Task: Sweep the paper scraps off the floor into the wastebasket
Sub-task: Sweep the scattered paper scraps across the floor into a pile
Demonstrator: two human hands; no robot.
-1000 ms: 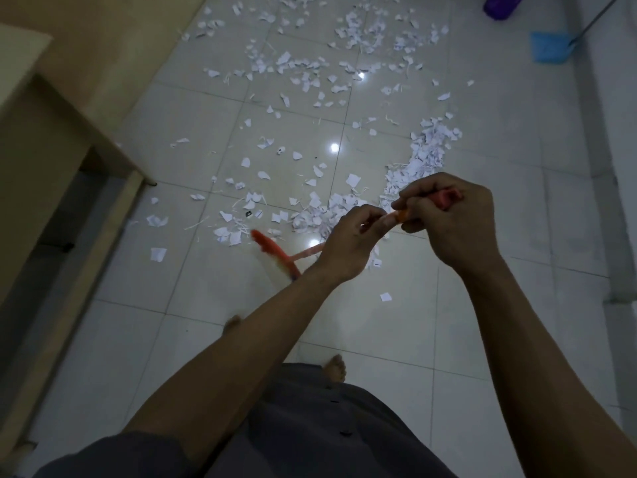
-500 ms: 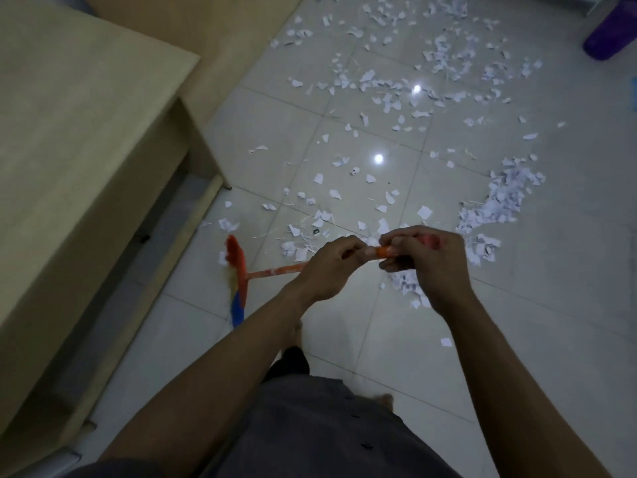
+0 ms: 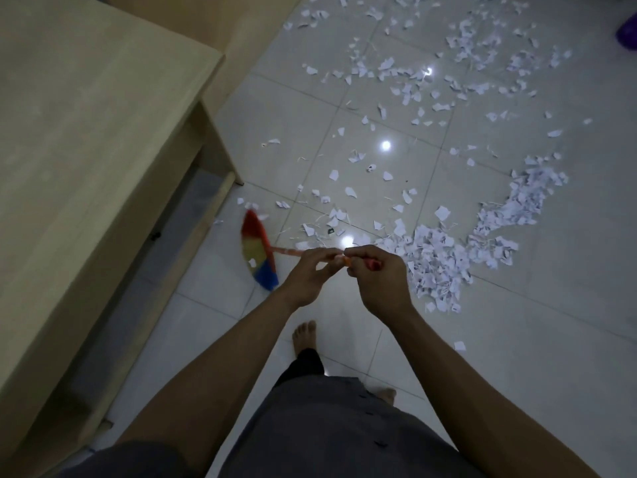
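I hold a broom with an orange handle and a red, yellow and blue brush head [image 3: 258, 251]. My left hand [image 3: 312, 274] grips the handle lower down, and my right hand [image 3: 377, 279] grips its upper end. The brush head lies on the floor to the left, close to the desk's base, with one scrap stuck on it. White paper scraps [image 3: 437, 260] form a swept pile just right of my hands. Many more scraps [image 3: 406, 77] lie scattered over the tiles further out. A purple wastebasket [image 3: 628, 32] shows at the top right edge.
A light wooden desk [image 3: 86, 132] fills the left side, its leg [image 3: 224, 150] near the brush head. My bare feet [image 3: 305, 334] stand on the white tiled floor below my hands. Ceiling lights reflect off the tiles.
The view has swung left and the desk fills more of it. The brush head moved left towards the desk's base. Both hands keep their grip on the handle.
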